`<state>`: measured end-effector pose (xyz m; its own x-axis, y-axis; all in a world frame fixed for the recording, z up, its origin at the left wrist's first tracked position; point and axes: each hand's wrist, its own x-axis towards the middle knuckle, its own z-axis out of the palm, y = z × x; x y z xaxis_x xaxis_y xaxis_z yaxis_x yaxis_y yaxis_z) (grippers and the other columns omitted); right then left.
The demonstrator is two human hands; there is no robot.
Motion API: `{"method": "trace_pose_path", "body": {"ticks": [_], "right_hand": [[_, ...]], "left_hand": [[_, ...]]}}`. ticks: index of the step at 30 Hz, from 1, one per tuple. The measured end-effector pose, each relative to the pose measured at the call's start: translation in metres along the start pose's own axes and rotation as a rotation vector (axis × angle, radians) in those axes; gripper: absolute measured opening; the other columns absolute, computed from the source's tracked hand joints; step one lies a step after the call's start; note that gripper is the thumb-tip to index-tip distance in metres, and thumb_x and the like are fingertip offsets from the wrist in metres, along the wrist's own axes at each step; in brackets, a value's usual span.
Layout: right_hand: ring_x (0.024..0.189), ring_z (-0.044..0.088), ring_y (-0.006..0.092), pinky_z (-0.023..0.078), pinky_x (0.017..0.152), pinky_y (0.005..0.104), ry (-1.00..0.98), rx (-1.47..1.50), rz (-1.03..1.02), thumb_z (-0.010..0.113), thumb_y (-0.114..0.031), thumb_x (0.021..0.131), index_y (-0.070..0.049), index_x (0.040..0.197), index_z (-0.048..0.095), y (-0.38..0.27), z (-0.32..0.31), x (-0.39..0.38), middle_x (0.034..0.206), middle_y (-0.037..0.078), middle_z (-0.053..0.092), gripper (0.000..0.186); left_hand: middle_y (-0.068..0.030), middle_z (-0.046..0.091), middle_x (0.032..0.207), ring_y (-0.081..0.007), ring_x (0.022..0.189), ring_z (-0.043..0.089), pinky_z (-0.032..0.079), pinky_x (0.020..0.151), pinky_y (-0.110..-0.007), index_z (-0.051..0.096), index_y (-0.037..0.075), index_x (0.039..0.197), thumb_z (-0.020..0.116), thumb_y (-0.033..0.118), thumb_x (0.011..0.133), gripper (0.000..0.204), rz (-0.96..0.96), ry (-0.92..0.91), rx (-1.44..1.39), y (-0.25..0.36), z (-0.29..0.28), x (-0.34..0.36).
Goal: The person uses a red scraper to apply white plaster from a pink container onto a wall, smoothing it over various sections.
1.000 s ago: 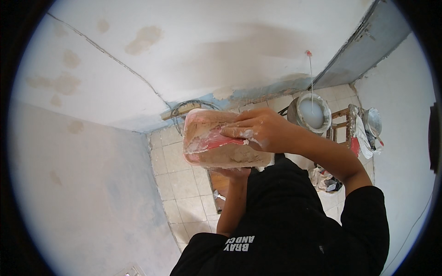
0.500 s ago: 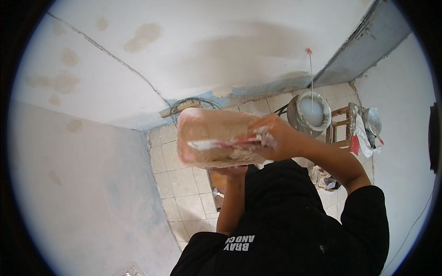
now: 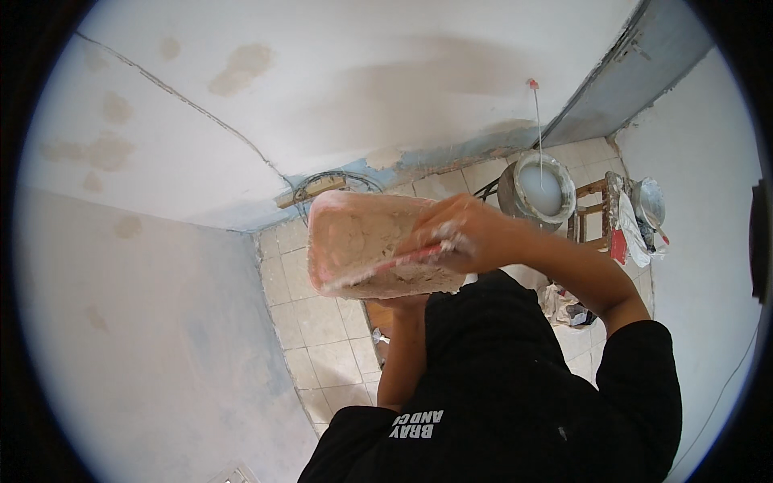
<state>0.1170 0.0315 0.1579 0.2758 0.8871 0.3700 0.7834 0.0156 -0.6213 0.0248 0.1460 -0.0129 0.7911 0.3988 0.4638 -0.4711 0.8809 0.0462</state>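
The patchy plastered wall rises beyond the right hand, its lower strip stained blue. To the right of that grip stands a wide bucket of cloudy liquid, on the tiled floor. Left of and below the grip is the rectangular pink plastic tub, coated inside with beige paste. The left hand bears it from underneath, presumably so the other is free to work inside. The right hand's fingers pinch a reddish scraper, slanted low across the paste, probably to gather it.

Motion blurs the scraper's edge, and its gripped end is hidden. The tub covers the left fingers, so I cannot tell how they are set.
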Motion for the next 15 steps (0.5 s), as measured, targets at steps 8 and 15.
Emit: {"method": "trace_pose_path", "body": {"ticks": [8,15], "right_hand": [[0.076,0.064,0.0287,0.053,0.066,0.0359,0.026,-0.078,0.021,0.069,-0.002,0.065,-0.005,0.103,0.069,0.003,-0.003,-0.009,0.083,0.012,0.068,0.038],[0.071,0.063,0.0299,0.052,0.062,0.0348,-0.046,0.025,0.067,0.066,0.000,0.066,-0.003,0.102,0.068,0.001,0.001,-0.022,0.079,0.014,0.066,0.036]], "left_hand": [[-0.0106,0.035,0.142,-0.0322,0.127,0.040,0.037,0.103,-0.050,0.015,0.020,0.147,0.029,0.075,0.083,0.086,-0.054,0.291,0.172,0.028,-0.034,-0.016],[-0.0105,0.035,0.142,-0.0319,0.128,0.040,0.037,0.103,-0.050,0.015,0.019,0.147,0.030,0.075,0.083,0.085,-0.104,0.262,0.186,0.024,-0.024,-0.010]]}}
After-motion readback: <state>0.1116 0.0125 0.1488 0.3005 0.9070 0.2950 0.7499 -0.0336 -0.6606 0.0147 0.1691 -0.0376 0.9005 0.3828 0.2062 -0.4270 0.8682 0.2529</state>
